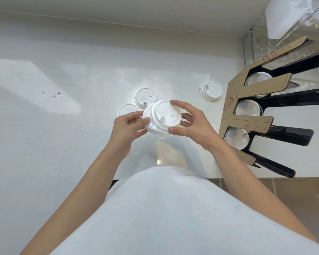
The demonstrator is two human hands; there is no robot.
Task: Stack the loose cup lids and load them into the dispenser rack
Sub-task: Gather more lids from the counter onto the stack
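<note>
A small stack of white cup lids (163,116) is held above the white counter between both hands. My left hand (126,128) grips its left side and my right hand (191,124) pinches its right rim with thumb and fingers. Three loose white lids lie on the counter: one (145,97) just behind the stack, one (127,109) partly hidden by my left hand, and one (210,90) farther right. The dispenser rack (250,105) stands at the right, cardboard-faced with black slots, and lids show in three of its slots.
The white counter (63,107) runs to a wall at the back. A clear acrylic holder (293,34) with white paper stands at the far right corner. The counter's front edge lies near my body, with brown floor tiles (284,190) beyond it at the right.
</note>
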